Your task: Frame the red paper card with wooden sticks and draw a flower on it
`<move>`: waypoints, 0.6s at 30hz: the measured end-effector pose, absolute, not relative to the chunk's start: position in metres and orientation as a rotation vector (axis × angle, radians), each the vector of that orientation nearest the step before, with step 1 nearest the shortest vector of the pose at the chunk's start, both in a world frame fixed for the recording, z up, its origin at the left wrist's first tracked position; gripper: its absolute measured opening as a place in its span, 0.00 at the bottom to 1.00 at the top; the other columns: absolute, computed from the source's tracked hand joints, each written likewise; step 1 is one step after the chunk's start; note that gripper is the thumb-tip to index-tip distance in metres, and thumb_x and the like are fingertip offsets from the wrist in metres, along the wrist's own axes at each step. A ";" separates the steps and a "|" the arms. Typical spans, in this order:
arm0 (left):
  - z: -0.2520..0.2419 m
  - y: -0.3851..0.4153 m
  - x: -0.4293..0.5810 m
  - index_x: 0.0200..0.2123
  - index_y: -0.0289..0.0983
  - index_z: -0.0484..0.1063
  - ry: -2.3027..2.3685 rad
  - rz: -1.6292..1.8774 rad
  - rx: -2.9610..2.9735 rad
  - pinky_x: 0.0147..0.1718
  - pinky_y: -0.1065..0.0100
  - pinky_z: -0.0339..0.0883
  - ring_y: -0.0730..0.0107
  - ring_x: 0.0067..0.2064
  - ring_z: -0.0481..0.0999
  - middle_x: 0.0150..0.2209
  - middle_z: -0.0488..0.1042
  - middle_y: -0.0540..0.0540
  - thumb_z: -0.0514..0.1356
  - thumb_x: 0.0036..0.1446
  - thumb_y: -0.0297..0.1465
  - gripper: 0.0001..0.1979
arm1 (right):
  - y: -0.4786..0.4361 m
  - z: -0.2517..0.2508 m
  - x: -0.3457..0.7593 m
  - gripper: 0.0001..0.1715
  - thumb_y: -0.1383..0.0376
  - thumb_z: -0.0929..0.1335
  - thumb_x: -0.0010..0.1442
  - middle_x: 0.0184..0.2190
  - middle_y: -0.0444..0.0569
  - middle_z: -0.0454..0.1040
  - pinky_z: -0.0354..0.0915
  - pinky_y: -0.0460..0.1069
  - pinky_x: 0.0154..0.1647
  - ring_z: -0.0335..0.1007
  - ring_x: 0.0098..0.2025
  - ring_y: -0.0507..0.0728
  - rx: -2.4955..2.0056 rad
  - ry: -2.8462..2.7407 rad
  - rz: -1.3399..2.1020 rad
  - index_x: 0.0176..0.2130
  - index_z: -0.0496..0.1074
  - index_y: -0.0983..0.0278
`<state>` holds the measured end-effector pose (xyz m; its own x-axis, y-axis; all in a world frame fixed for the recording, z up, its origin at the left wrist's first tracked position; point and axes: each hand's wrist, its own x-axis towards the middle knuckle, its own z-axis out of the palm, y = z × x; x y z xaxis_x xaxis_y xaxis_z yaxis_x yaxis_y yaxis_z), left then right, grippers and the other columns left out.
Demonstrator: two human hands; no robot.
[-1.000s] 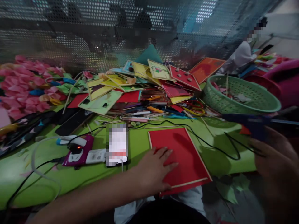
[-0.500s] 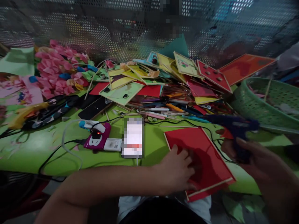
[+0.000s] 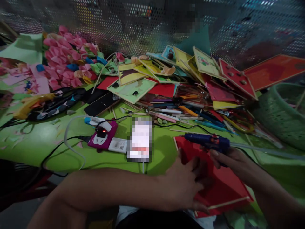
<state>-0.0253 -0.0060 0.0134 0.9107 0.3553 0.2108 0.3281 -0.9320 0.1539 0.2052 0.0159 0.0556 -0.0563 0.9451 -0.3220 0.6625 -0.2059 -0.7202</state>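
Observation:
A red card (image 3: 228, 181) lies at the table's front edge, with thin wooden sticks along its near and left edges. Across its left side rests my left hand (image 3: 188, 183), fingers spread on the card. My right hand (image 3: 224, 157) is wrapped round the handle of a dark blue glue gun (image 3: 207, 141). The gun's nozzle points left, over the card's far left corner. A clear glue stick (image 3: 264, 150) sticks out of its back. One loose thin stick (image 3: 183, 130) lies just beyond the card.
Left of the card, a lit phone (image 3: 140, 140) lies beside a purple power strip (image 3: 102, 136) with cables. Farther back are pens (image 3: 166, 116), framed cards (image 3: 133, 90) and pink paper flowers (image 3: 64, 57). A green basket (image 3: 281, 111) stands at right.
My right hand has brought the glue gun leftward from beside the card to over its far edge. My left hand stays spread on the card. The view has shifted slightly.

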 end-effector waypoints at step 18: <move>0.016 -0.005 -0.026 0.61 0.47 0.70 0.528 0.341 2.925 0.57 0.32 0.54 0.44 0.66 0.57 0.65 0.67 0.40 0.46 0.63 0.57 0.33 | 0.018 0.058 0.193 0.30 0.42 0.67 0.56 0.15 0.44 0.63 0.61 0.50 0.21 0.58 0.20 0.56 -1.927 -1.867 1.006 0.16 0.65 0.59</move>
